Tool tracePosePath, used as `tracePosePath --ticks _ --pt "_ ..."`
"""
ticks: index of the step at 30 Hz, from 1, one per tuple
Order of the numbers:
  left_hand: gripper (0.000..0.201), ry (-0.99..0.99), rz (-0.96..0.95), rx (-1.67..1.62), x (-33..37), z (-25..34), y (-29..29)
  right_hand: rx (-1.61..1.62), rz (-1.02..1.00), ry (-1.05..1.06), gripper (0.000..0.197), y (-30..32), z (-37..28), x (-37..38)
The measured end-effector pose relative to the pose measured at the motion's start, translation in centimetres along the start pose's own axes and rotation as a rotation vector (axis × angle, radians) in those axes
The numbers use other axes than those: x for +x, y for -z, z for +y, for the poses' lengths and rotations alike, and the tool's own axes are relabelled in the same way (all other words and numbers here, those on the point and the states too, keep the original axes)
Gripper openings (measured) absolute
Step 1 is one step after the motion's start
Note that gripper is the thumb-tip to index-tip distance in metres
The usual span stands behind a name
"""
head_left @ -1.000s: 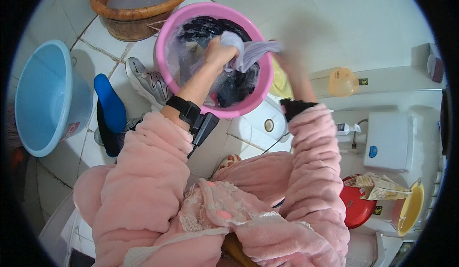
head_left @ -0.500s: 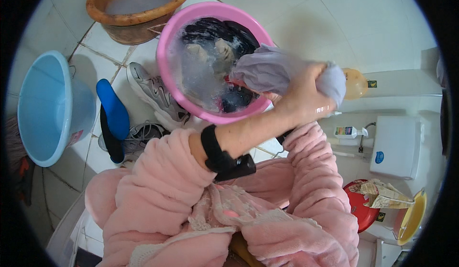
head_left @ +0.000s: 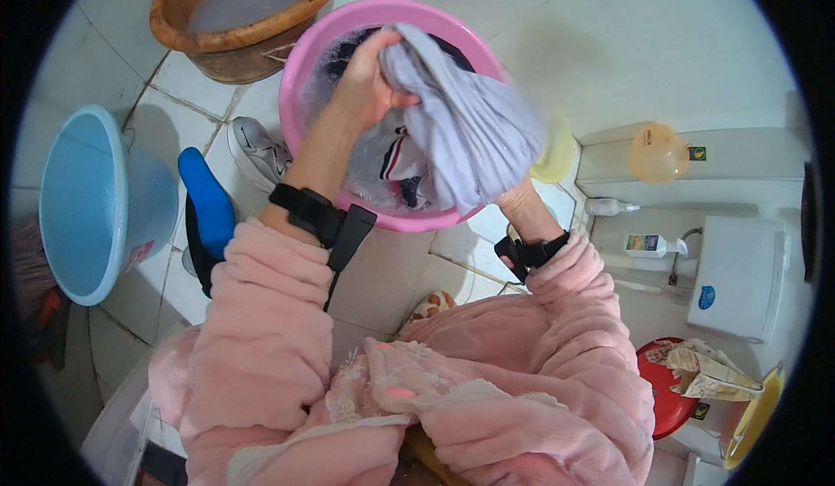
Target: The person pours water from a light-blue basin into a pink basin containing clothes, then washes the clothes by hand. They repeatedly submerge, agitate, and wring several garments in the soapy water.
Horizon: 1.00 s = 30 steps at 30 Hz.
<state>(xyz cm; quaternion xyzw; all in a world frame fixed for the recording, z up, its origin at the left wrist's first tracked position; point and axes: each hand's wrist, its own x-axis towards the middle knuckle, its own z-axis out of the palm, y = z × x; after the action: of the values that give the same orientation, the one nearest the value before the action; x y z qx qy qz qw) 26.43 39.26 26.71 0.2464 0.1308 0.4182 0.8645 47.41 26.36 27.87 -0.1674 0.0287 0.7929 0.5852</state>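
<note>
A wet pale lavender-grey piece of clothing (head_left: pixel 465 120) is stretched out over the pink basin (head_left: pixel 294 107). My left hand (head_left: pixel 370 84) is closed on its upper left edge, thumb showing against the cloth. At its lower right, my right hand (head_left: pixel 519 199) holds the same cloth, with the fingers hidden behind the folds. Sudsy water fills the basin below. Dark clothing (head_left: pixel 455 53) soaks along its far side, and a white cloth with dark and red stripes (head_left: pixel 404 157) lies nearer in the water.
A brown wooden tub (head_left: pixel 235 58) of cloudy water stands behind to the left. Further left is a light blue bucket (head_left: pixel 80 268). A grey sneaker (head_left: pixel 257 151) and a blue insole (head_left: pixel 209 192) lie beside the basin. Along the right are a white bottle (head_left: pixel 654 245) and a white tank (head_left: pixel 738 273).
My left hand has swung from the right over to the basin's left side, carrying one edge of the cloth. The bunched cloth is now spread between both hands.
</note>
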Motion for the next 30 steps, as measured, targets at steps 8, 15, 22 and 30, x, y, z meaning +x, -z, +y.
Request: tracePosePath --ticks 8,15,22,30 --pt "0.068 0.478 0.538 -0.165 -1.9 -6.0 1.2 0.657 -0.078 -0.248 0.055 1.2 0.1 0.8" --pt "0.057 0.061 0.193 -0.227 -1.7 -5.7 0.3 0.16 -0.259 -0.286 0.057 3.3 3.4 0.4" --pt "0.051 0.331 0.278 0.151 0.1 -4.0 -0.4 -0.774 0.119 -0.262 0.051 2.2 1.6 2.3" --pt "0.059 -0.431 0.677 0.836 1.3 -2.9 -3.0 -0.795 0.187 -0.052 0.048 -0.4 3.0 2.7"
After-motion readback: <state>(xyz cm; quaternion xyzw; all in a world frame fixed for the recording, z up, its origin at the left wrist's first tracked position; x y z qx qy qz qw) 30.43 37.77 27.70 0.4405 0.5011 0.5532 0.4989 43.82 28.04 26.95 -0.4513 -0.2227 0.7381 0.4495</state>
